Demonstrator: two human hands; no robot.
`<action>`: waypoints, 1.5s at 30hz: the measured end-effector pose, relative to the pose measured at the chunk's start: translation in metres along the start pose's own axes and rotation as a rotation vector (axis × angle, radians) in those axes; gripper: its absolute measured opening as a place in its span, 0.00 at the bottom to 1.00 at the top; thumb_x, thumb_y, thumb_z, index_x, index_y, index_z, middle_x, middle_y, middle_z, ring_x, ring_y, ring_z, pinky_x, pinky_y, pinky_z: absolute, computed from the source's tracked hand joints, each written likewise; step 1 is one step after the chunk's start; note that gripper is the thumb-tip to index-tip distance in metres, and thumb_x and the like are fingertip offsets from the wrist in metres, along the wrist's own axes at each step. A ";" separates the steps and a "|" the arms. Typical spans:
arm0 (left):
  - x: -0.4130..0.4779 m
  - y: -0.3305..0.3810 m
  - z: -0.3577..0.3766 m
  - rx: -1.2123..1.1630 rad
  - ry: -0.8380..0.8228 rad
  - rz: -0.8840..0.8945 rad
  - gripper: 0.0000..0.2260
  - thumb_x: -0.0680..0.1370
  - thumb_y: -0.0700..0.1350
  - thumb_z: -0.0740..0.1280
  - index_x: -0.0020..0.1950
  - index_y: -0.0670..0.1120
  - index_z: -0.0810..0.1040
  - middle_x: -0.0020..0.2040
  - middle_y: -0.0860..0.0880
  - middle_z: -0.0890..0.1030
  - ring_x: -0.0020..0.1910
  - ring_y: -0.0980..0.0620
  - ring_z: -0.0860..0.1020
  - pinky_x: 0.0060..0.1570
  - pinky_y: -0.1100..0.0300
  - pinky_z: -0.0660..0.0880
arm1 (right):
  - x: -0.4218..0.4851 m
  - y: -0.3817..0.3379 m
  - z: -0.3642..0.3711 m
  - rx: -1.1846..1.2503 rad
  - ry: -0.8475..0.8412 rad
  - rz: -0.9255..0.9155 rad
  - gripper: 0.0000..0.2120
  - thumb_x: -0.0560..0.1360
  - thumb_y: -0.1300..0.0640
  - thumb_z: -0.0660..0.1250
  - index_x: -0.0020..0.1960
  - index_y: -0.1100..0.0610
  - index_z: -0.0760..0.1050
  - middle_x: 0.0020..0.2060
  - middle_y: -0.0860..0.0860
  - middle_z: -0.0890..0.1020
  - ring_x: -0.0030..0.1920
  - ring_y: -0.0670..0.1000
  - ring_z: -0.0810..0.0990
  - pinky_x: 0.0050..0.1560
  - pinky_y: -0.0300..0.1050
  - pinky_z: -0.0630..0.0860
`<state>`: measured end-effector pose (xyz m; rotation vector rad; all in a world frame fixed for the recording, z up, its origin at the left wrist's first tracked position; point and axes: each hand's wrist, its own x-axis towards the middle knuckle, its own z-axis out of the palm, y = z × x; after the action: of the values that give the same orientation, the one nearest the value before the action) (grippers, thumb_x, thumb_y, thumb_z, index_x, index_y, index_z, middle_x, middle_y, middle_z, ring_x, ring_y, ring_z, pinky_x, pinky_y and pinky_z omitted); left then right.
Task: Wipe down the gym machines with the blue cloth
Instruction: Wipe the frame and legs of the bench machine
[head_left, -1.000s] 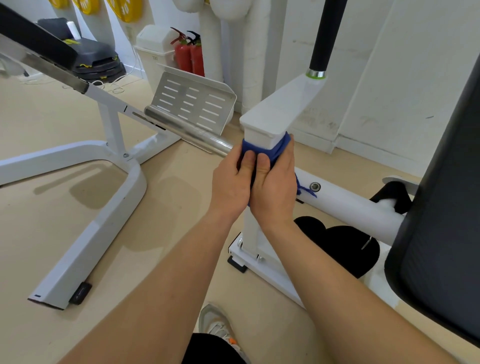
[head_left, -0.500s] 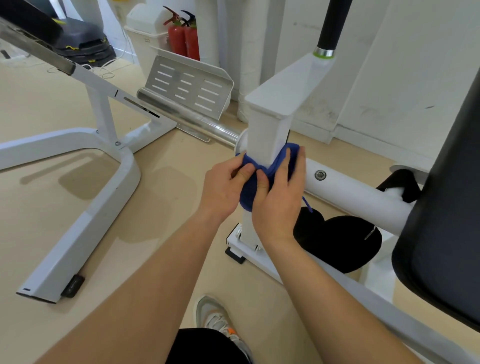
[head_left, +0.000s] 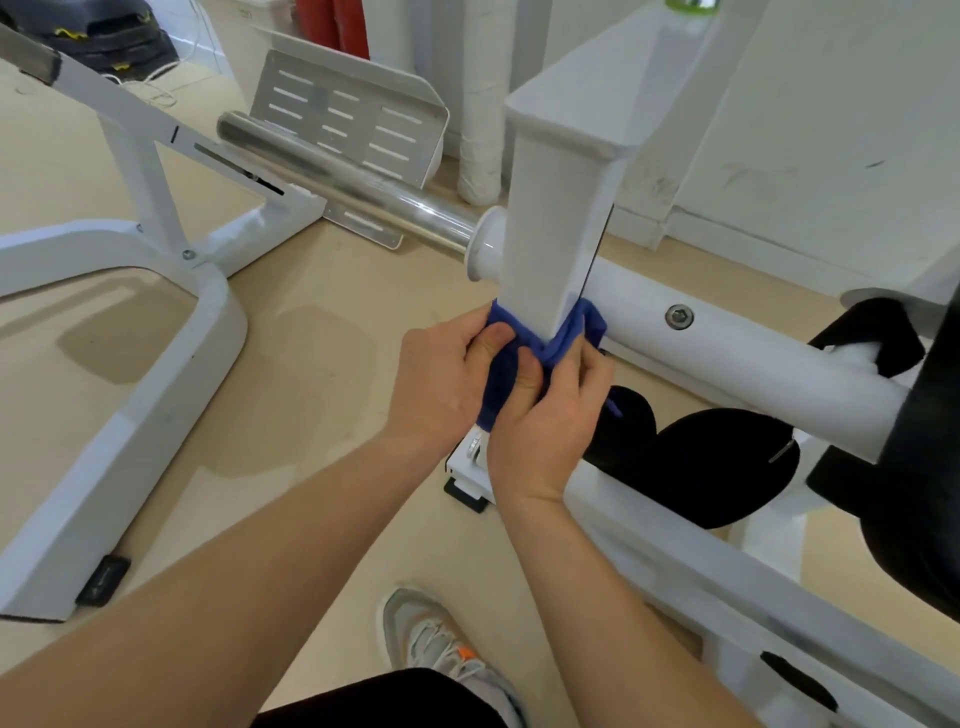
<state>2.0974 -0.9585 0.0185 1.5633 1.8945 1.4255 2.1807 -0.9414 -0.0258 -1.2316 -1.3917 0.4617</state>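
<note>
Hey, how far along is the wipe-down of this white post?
Done, seemingly: the upper white post, since the blue cloth started under its cap a second ago. In hand: left hand and right hand hold the cloth wrapped round the post, beside the round tube. Left: the post's foot, the tube, the chrome bar, the other bench frame.

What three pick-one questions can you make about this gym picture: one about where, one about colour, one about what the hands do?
1. Where is the cloth? A) in a bucket B) round the white post C) on a shelf
2. What colour is the cloth? A) blue B) red C) yellow
3. What are the hands doing? A) hanging free B) clapping C) both gripping the cloth

Answers: 1 B, it wraps round the post. 2 A, it shows dark blue. 3 C, the left hand and right hand both curl their fingers on it.
</note>
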 end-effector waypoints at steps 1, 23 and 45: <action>-0.001 -0.005 0.002 0.000 -0.007 0.000 0.12 0.82 0.43 0.63 0.39 0.54 0.76 0.31 0.58 0.78 0.32 0.59 0.75 0.34 0.71 0.67 | -0.004 0.006 0.002 -0.014 -0.008 0.025 0.22 0.81 0.54 0.61 0.73 0.62 0.70 0.62 0.54 0.72 0.60 0.48 0.74 0.60 0.24 0.64; -0.023 -0.073 0.037 -0.053 -0.150 -0.064 0.09 0.82 0.42 0.60 0.55 0.51 0.80 0.34 0.62 0.79 0.34 0.62 0.76 0.35 0.69 0.69 | -0.033 0.065 0.019 -0.134 -0.208 0.220 0.23 0.83 0.54 0.56 0.78 0.54 0.60 0.62 0.49 0.78 0.56 0.47 0.77 0.53 0.38 0.73; -0.030 -0.106 0.048 -0.073 -0.308 -0.166 0.09 0.82 0.44 0.63 0.54 0.56 0.81 0.35 0.69 0.78 0.37 0.67 0.77 0.39 0.70 0.70 | -0.044 0.096 0.014 -0.093 -0.352 0.246 0.26 0.83 0.55 0.58 0.80 0.52 0.54 0.65 0.44 0.74 0.56 0.37 0.73 0.56 0.31 0.73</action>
<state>2.0834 -0.9518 -0.1002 1.4581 1.7248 1.1001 2.1965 -0.9378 -0.1308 -1.4553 -1.5753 0.8230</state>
